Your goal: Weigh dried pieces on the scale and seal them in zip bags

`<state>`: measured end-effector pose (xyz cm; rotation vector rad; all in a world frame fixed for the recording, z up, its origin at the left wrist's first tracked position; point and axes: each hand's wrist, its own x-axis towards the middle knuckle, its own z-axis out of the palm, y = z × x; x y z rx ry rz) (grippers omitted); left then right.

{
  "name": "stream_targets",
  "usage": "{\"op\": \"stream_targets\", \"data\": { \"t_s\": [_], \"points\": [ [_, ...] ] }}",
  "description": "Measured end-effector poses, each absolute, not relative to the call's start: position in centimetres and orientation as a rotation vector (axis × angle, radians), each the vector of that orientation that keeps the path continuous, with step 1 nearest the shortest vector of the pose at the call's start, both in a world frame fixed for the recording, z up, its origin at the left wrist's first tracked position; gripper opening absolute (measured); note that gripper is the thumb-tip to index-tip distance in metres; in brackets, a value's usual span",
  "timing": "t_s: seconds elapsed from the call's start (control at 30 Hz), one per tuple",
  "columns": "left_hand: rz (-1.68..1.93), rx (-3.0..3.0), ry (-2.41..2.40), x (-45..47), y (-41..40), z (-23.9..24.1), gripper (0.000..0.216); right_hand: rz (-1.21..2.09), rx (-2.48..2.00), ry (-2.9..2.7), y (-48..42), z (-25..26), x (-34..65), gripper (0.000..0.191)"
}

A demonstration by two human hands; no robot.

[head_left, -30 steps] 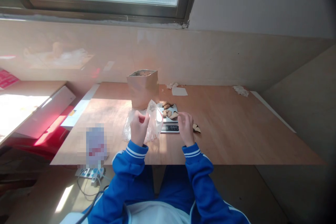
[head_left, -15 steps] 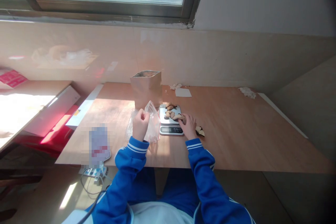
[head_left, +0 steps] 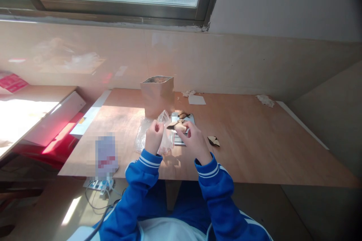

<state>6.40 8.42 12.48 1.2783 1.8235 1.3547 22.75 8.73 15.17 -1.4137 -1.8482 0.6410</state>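
Note:
My left hand (head_left: 154,135) is closed on the rim of a clear plastic bag (head_left: 166,135), holding it upright above the wooden table (head_left: 254,147). My right hand (head_left: 192,139) pinches a brown slice (head_left: 173,125) right at the bag's mouth. Behind my hands a small digital scale (head_left: 183,118) carries more brown slices (head_left: 183,115); my right hand hides its front. A tan paper bag (head_left: 157,96) stands open just beyond the scale. One loose brown slice (head_left: 213,141) lies on the table to the right of my right hand.
A white paper slip (head_left: 197,99) and crumpled scraps (head_left: 189,93) lie near the back wall, another crumpled scrap (head_left: 265,100) at far right. More clear plastic (head_left: 141,135) lies left of the bag. A blurred object (head_left: 106,156) sits at the table's front left, cables below it.
My right hand has lifted a brown slice off the scale and carried it left to the mouth of the plastic bag. My left hand keeps holding the bag.

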Motion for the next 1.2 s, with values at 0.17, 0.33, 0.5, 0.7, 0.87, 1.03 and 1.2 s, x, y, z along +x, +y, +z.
{"op": "stream_targets", "data": {
  "t_s": [0.17,0.33,0.5,0.7,0.87,1.03,1.2],
  "points": [
    [1.37,1.287,1.797,6.6,8.1,12.6,0.03,0.41,-1.397,-2.13,8.6,14.7,21.8,0.025],
    [1.348,1.199,1.761,6.7,8.0,12.3,0.03,0.609,-1.269,-2.035,9.5,13.6,22.1,0.024],
    [1.347,1.156,1.732,6.8,7.9,12.4,0.03,0.39,-1.252,-1.959,12.4,9.1,22.9,0.024],
    [1.365,1.062,1.683,6.8,7.9,12.3,0.03,0.257,-1.354,-2.049,14.4,4.2,23.4,0.042],
    [1.376,1.018,1.634,6.8,8.0,12.0,0.03,0.239,-1.411,-2.013,15.0,4.0,23.3,0.034],
    [1.367,1.023,1.654,6.7,7.9,12.1,0.029,0.137,-1.475,-1.988,15.4,3.8,23.3,0.031],
    [1.379,0.996,1.633,6.5,8.0,11.9,0.031,0.185,-1.418,-1.994,15.4,3.6,23.5,0.022]
  ]
}}
